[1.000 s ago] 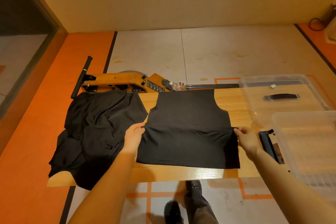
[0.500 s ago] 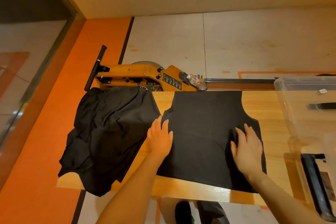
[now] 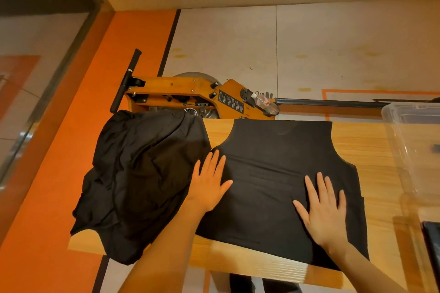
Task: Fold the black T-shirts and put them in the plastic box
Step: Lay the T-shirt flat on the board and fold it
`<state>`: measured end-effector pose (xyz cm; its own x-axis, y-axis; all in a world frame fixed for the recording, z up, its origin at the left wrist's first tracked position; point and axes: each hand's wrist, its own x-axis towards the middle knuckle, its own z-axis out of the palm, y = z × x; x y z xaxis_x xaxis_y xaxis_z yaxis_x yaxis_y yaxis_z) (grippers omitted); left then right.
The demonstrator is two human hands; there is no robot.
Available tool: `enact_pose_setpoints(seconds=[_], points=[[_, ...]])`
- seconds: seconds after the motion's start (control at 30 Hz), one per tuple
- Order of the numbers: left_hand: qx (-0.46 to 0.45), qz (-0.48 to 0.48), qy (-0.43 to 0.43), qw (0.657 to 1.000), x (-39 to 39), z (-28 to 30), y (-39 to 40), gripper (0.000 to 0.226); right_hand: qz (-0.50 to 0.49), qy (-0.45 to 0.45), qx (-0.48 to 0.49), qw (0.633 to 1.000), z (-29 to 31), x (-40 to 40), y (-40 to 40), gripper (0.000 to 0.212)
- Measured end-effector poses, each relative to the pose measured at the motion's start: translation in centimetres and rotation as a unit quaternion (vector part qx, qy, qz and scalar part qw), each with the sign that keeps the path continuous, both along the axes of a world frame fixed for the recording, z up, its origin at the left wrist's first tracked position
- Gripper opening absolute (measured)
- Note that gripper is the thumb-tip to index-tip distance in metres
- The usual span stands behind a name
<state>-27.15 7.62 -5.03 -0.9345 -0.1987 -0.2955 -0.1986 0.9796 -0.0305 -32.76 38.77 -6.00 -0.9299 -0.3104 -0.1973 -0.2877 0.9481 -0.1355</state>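
Rowing machine label: a black panel with pale print, too small to read.
Bottle label: red and white, wording illegible.

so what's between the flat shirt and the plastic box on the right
Only a bare strip of wooden table separates the flat shirt from the plastic box, as the head view shows.

1 flat black tee; 1 crumpled tee heap; 1 plastic box; 2 hands
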Motion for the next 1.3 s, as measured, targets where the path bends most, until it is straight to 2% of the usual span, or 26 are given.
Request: enact_pose_setpoints(seconds=[0.17, 0.4, 0.6, 1.0, 1.1, 1.17, 1.23, 1.3], points=[[-0.002, 0.034, 0.016, 0.999, 0.7, 0.2, 0.6, 0.077, 0.008, 0.011, -0.008, 1.000, -0.1, 0.0, 0.6, 0.082], [0.044, 0.007, 0.019, 0.999, 1.9, -0.2, 4.4, 0.076, 0.012, 0.001, 0.001, 1.000, 0.1, -0.2, 2.7, 0.081], [0.031, 0.035, 0.024, 0.999, 4.0, -1.0, 5.9, 0.083, 0.035, -0.020, 0.021, 0.999, 0.4, -0.1, 4.0, 0.082], [0.033, 0.058, 0.007, 0.998, 6.4, -0.4, 6.6, 0.078, 0.045, -0.041, 0.035, 0.998, 0.4, 1.6, 4.5, 0.081], [0.048, 0.079, 0.040, 0.995, 6.2, 0.0, 6.6, 0.069, 0.048, -0.034, 0.035, 0.998, 0.2, 1.8, 4.6, 0.082], [0.063, 0.144, 0.088, 0.984, 5.2, 0.8, 5.9, 0.062, 0.048, -0.030, 0.031, 0.998, 0.0, 1.8, 4.7, 0.083], [0.079, 0.207, 0.095, 0.970, 3.9, 1.6, 4.6, 0.050, 0.045, -0.025, 0.023, 0.998, -0.2, 1.7, 4.6, 0.085], [0.070, 0.219, 0.097, 0.968, 2.7, 2.1, 3.2, 0.035, 0.044, -0.013, 0.014, 0.999, 0.1, 1.4, 3.8, 0.084]])
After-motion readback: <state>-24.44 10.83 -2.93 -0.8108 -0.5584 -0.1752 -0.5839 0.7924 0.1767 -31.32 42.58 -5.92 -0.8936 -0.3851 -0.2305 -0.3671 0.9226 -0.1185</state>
